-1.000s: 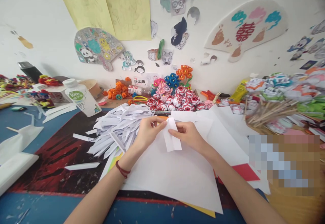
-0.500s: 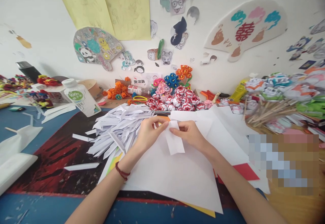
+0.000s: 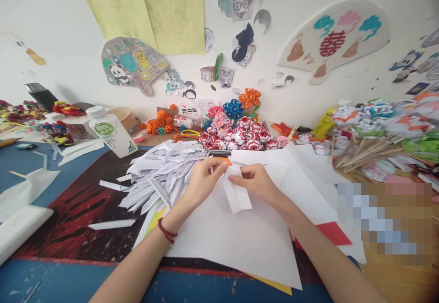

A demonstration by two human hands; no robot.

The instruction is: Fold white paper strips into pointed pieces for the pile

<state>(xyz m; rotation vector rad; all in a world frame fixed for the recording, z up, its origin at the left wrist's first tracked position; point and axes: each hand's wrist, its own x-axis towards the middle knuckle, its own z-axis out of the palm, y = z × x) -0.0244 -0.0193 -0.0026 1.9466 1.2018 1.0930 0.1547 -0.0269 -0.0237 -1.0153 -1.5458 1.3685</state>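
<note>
Wall point(image 3: 262, 56): white, bearing paper cut-outs point(image 3: 244, 37). Bench point(image 3: 20, 271): blue, crowded, with a black-and-red mat point(image 3: 103, 246) and large white sheets point(image 3: 233, 246). Clock read from the strip.

Strip point(image 3: 238, 197): one, white paper, creased, at the centre above the sheets; whether its lower end touches them cannot be told.

Left hand point(image 3: 200, 181): grip closed to a pinch on the strip's top edge, toward 11 o'clock.

Right hand point(image 3: 259, 181): grip likewise narrowed on the strip, thumb on its face, toward 1 o'clock; fingers behind partly hidden.

Pile point(image 3: 164, 170): many folded white slips, loosely heaped, 9 to 10 o'clock, near the left hand.

Flowers point(image 3: 247, 133): red and white, clustered, 12 o'clock.

Bottle point(image 3: 111, 131): white, 10 o'clock, beyond the pile.

Card point(image 3: 332, 233): red, 4 o'clock.

Risks, as judged: uneven thumb pressure could set a crease askew; a slack left pinch could let the strip twist; opposed pulling could tear it; a wide leftward sweep could scatter the pile.
</note>
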